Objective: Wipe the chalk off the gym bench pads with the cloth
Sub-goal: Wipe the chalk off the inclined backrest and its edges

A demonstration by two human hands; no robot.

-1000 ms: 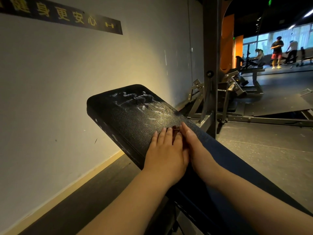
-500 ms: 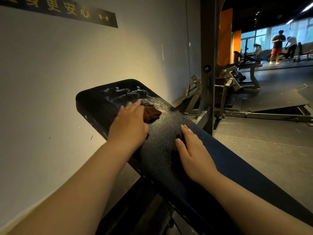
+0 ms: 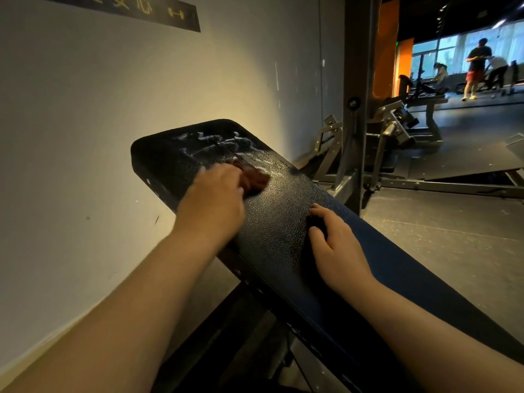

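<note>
A black textured bench pad (image 3: 272, 222) slopes up toward a grey wall. White chalk marks (image 3: 221, 146) streak its far end. My left hand (image 3: 212, 199) presses a dark reddish-brown cloth (image 3: 255, 180) flat on the pad at the near edge of the chalk; most of the cloth is hidden under my fingers. My right hand (image 3: 337, 245) lies on the pad nearer to me, fingers spread and slightly curled, holding nothing.
The wall (image 3: 99, 123) runs close along the bench's left side. A dark steel upright (image 3: 357, 103) and a rack frame (image 3: 397, 129) stand just right of the bench. Grey gym floor (image 3: 453, 236) lies to the right. People stand far off by the windows (image 3: 476, 69).
My left hand has slid the cloth up the pad from beside my right hand to the chalk marks. My right hand has stayed on the pad, its fingers now more spread.
</note>
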